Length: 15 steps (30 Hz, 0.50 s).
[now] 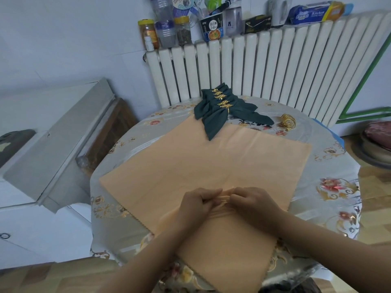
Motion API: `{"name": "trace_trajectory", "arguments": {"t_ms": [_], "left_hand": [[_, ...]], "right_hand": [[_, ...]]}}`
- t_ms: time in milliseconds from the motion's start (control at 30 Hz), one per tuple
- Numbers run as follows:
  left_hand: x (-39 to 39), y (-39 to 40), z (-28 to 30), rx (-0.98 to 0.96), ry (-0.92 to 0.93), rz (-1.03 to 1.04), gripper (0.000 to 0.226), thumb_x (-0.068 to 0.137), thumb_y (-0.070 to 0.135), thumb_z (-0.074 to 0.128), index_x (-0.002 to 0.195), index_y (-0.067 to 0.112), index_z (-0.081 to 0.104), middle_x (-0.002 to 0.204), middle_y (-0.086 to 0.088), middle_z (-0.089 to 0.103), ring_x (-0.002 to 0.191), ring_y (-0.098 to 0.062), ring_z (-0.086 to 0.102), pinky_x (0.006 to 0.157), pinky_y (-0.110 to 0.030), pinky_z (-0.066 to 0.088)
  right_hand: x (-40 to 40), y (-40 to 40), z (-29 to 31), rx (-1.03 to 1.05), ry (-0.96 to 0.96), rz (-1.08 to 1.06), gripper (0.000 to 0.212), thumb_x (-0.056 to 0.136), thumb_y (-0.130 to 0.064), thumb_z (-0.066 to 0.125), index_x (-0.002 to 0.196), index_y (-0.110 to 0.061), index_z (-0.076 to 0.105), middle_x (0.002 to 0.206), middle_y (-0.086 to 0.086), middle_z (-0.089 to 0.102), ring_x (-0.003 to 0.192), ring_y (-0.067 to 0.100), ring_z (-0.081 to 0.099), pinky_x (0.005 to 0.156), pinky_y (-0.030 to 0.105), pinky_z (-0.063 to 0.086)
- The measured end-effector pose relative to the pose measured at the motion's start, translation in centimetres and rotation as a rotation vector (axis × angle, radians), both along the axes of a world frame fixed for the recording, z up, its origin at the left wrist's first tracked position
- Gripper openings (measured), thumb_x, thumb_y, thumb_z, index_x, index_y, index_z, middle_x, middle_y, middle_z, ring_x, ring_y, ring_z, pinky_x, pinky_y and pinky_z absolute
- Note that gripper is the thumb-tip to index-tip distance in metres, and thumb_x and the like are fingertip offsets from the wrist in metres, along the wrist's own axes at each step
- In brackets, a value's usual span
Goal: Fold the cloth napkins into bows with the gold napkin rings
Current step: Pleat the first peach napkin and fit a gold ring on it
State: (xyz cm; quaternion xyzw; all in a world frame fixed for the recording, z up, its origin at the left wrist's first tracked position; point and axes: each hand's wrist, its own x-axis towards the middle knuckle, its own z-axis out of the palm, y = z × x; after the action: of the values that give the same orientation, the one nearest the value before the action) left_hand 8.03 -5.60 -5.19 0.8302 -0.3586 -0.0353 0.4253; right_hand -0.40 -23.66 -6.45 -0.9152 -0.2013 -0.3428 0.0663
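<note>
Green bows (222,106), ringed, wait at upper centre. Both hands (227,201) pinch pleats into the orange napkin (211,161) (spare rings (288,121) lie right); it looks barely begun.

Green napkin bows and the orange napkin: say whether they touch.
Touching. In the head view the green napkin bows have one tail lying on the orange napkin.

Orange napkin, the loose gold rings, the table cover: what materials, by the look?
Orange napkin: looks like thin woven cloth, matte; it bunches into soft pleats where both hands pinch it, and one edge is zigzag-cut. Gold napkin rings: apparently metal, shiny, coiled wire. Table cover: probably glossy plastic or coated fabric, since its floral print shows glare.
</note>
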Motion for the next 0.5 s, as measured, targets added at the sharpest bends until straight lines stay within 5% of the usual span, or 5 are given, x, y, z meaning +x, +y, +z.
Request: {"name": "trace_trajectory", "arguments": {"t_ms": [167,334,501], "left_hand": [[-0.3,0.2,0.2,0.01,-0.244,-0.168,0.024,0.086,0.019,0.061,0.103,0.007,0.073,0.101,-0.006,0.073,0.092,-0.013,0.063,0.087,-0.007,0.04],[-0.4,0.7,-0.7,0.175,-0.477,-0.273,0.039,0.092,0.03,0.047,0.115,0.004,0.067,0.111,-0.011,0.069,0.098,-0.026,0.065,0.086,-0.03,0.052],[-0.6,0.8,-0.5,0.336,-0.663,-0.304,0.05,0.089,0.037,0.043,0.115,0.001,0.065,0.107,-0.011,0.068,0.088,-0.027,0.065,0.086,-0.026,0.042]], "right_hand": [[-0.2,-0.4,-0.2,-0.029,0.062,0.036,0.042,0.09,-0.052,0.047,0.084,-0.016,0.068,0.092,0.0,0.066,0.068,0.017,0.061,0.054,0.025,0.045],[0.3,0.0,-0.2,0.019,0.03,0.043,0.033,0.093,-0.037,0.05,0.076,-0.013,0.065,0.082,0.002,0.067,0.066,0.021,0.062,0.055,0.027,0.047],[0.1,0.3,0.0,0.08,0.025,0.017,0.031,0.09,-0.036,0.052,0.072,-0.014,0.064,0.08,0.001,0.069,0.067,0.021,0.064,0.056,0.026,0.048]]}}
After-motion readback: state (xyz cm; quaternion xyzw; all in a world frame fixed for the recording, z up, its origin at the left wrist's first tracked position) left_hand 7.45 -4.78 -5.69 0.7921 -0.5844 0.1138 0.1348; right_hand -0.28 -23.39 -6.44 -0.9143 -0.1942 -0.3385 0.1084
